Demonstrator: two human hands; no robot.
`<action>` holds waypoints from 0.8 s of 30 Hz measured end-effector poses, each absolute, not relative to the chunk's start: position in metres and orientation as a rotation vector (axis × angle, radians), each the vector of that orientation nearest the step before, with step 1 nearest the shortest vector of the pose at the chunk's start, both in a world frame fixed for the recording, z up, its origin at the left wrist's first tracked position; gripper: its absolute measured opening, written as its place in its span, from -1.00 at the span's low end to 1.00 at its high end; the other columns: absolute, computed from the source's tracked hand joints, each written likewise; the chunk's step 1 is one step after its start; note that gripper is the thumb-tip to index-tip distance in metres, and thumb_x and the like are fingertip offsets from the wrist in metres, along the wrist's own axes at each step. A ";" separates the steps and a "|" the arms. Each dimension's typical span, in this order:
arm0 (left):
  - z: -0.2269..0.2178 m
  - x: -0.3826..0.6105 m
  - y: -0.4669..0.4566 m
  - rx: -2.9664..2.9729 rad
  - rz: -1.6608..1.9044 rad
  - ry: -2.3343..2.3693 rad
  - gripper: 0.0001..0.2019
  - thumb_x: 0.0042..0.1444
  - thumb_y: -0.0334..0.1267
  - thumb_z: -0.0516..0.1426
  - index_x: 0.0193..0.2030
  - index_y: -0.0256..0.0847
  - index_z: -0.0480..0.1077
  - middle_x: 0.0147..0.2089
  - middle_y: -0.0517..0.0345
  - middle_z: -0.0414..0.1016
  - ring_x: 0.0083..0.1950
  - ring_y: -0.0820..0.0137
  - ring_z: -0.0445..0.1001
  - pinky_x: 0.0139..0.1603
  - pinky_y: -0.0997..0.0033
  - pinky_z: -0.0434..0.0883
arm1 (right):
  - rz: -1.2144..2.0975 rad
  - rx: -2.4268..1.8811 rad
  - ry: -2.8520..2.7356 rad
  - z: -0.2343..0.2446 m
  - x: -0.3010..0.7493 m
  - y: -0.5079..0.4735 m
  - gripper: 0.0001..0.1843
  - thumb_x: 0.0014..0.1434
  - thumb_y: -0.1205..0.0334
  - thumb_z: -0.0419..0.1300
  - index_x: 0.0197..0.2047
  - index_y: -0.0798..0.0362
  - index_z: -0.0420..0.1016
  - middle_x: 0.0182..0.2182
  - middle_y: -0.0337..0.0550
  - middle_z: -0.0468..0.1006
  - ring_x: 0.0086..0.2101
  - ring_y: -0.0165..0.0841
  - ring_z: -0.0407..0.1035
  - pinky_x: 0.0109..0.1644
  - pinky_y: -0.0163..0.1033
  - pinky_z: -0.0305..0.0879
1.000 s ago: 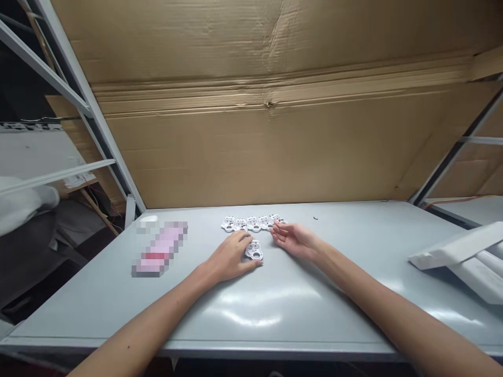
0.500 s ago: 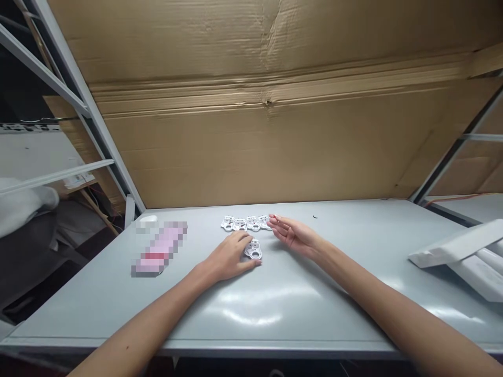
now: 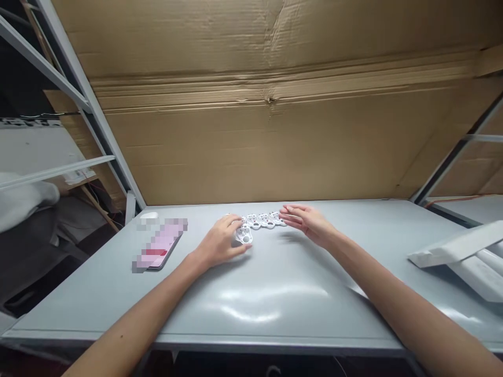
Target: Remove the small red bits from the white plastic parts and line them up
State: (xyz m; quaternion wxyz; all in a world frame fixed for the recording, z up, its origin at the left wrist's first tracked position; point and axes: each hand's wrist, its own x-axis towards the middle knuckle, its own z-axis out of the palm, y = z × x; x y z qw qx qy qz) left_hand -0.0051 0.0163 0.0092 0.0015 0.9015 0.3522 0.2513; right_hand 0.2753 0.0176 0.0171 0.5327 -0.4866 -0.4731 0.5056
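Observation:
Several small white plastic parts (image 3: pixel 267 220) with round holes lie in a row near the back of the grey table. My left hand (image 3: pixel 220 242) curls around one more white plastic part (image 3: pixel 245 235), thumb on its near side and fingers over its far left. This part sits just in front of the row's left end, where the fingers hide some of the row. My right hand (image 3: pixel 308 222) is at the row's right end, fingers stretched out and slightly apart. Whether its fingertips touch the last part, I cannot tell.
A phone (image 3: pixel 163 246) with a blurred pink screen lies on the left, with a small white object (image 3: pixel 149 215) behind it. White foam-like pieces (image 3: pixel 458 251) rest at the right. A cardboard sheet (image 3: pixel 267 157) walls the back, between metal frame posts (image 3: pixel 98 120).
My left hand has moved left and away from me with the single white part, bringing it near the row. The row appears farther right, and my right hand has shifted right and slightly back.

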 end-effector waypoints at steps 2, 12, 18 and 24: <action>0.014 -0.020 0.029 2.778 0.881 1.318 -0.54 0.19 -0.03 0.15 0.15 -0.23 0.34 0.22 -0.14 0.37 0.25 0.08 0.34 0.31 0.06 0.28 | 0.777 -1.439 -1.338 0.014 0.289 0.023 -0.82 0.20 0.20 0.21 -0.13 0.04 0.53 -0.19 -0.02 0.65 -0.10 -0.14 0.54 0.03 0.01 0.46; 0.000 -0.062 0.064 2.612 0.509 1.719 -0.58 0.14 -0.06 0.08 0.06 -0.24 0.41 0.18 -0.14 0.40 0.23 0.04 0.35 0.25 0.10 0.32 | 0.150 -1.868 -1.871 -0.015 0.310 0.039 -0.68 0.22 0.30 0.04 -0.10 0.05 0.59 -0.04 0.00 0.62 -0.04 -0.05 0.48 -0.02 -0.04 0.36; -0.003 -0.060 0.062 2.601 0.470 1.667 -0.52 0.21 -0.11 0.01 0.21 -0.28 0.33 0.28 -0.15 0.35 0.31 0.04 0.30 0.30 0.08 0.28 | 0.094 -1.634 -1.943 -0.004 0.283 0.021 -0.65 0.27 0.22 0.02 -0.02 0.04 0.57 -0.02 0.05 0.60 -0.03 -0.05 0.46 0.03 0.02 0.35; -0.010 -0.061 0.065 2.589 0.435 1.582 -0.45 0.32 -0.09 -0.10 0.36 -0.34 0.18 0.43 -0.14 0.13 0.45 0.14 0.10 0.42 0.12 0.10 | 0.285 -1.005 -2.487 0.001 0.232 -0.016 -0.71 0.35 0.10 0.04 -0.03 -0.01 0.53 -0.04 0.00 0.56 -0.07 -0.15 0.44 0.03 -0.04 0.37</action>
